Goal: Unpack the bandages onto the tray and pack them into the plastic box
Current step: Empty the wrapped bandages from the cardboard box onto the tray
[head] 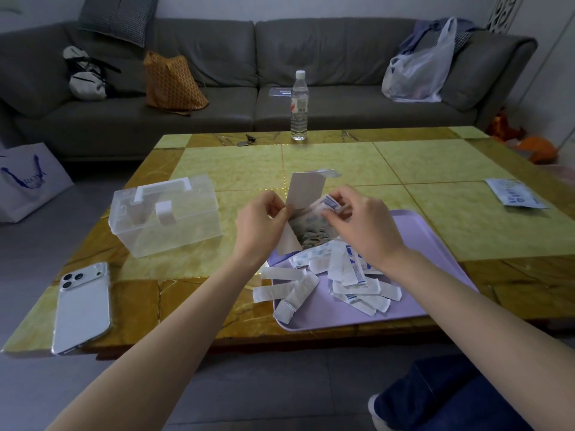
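plastic box (165, 213) lid on, left on desk (435, 163). left hand (261, 219) pinches bandage carton (306, 189); right hand (364, 225) pinches strips at its mouth. loose bandages (345, 269) heaped on lilac tray (420, 290), several overhanging its left rim. risk: further drops nudge these off.

Your left hand (261, 222) grips the open carton (305, 194) by its left edge, above the far left corner of the lilac tray (420, 244). The carton flap stands upright. Your right hand (364, 225) pinches wrapped bandages (329, 203) at the carton mouth. A loose pile (342, 275) of them lies in the tray, and several overhang its left rim onto the worktop (435, 160). The clear plastic box (165, 219), lid closed, stands left of your hands. A phone (82, 306) lies face down at the near left corner. A water bottle (299, 107) stands at the far edge.
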{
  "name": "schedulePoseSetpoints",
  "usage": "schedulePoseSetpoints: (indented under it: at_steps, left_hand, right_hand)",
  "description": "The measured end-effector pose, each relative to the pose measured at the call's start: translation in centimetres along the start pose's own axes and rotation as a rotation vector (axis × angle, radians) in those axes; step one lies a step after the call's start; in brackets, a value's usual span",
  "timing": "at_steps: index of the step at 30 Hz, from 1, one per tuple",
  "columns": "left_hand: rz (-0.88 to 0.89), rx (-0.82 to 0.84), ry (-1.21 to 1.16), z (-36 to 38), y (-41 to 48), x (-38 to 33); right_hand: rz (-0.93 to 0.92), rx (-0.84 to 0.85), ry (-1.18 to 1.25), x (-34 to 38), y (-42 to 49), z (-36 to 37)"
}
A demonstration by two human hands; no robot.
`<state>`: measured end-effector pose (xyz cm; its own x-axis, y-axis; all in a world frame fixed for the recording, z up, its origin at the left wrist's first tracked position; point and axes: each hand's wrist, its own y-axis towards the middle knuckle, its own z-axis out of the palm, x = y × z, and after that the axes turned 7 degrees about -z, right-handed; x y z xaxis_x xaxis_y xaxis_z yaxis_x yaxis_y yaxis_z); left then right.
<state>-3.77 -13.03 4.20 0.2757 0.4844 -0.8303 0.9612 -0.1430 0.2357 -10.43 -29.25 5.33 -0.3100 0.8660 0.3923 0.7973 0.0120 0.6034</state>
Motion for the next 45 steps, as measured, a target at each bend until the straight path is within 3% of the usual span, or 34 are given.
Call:
schedulePoseSetpoints:
  at_steps: [9,12,17,21,26,32,36,38,41,45]
  left_hand:
    - [-0.014,0.028,0.032,1.8,0.9,-0.7]
    - [-0.015,0.03,0.018,2.1,1.0,-1.0]
    - [0.001,0.027,0.018,2.5,0.8,-1.5]
    - [0.002,0.037,0.002,2.8,0.8,-1.6]
    - [0.006,0.047,0.001,3.4,0.8,-2.1]
    - [0.019,0.064,-0.011,3.9,0.5,-2.6]
    - [0.022,0.073,-0.004,3.8,0.7,-2.5]
    - [0.028,0.072,-0.006,3.7,0.8,-2.6]
    - [0.039,0.079,-0.018,3.5,0.5,-2.9]
    - [0.068,0.106,-0.018,3.6,0.0,-3.1]
  right_hand:
    - [0.074,-0.084,-0.124,-3.8,-1.2,-3.5]
    - [0.171,-0.081,-0.259,-5.9,-2.0,-4.5]
    - [0.41,0.064,-0.418,-8.8,-2.8,-4.7]
    - [0.485,0.031,-0.466,-9.6,-2.9,-4.8]
    - [0.434,-0.022,-0.438,-9.8,-2.9,-4.5]
    - [0.31,0.037,-0.216,-8.2,-2.5,-3.2]
    - [0.033,-0.056,-0.043,-4.5,-2.0,-2.7]
    - [-0.056,0.047,-0.04,-3.1,-1.7,-2.3]
    - [0.009,0.237,-0.085,-2.2,-1.2,-1.2]
    - [0.094,0.371,-0.173,-1.9,-0.7,-0.7]
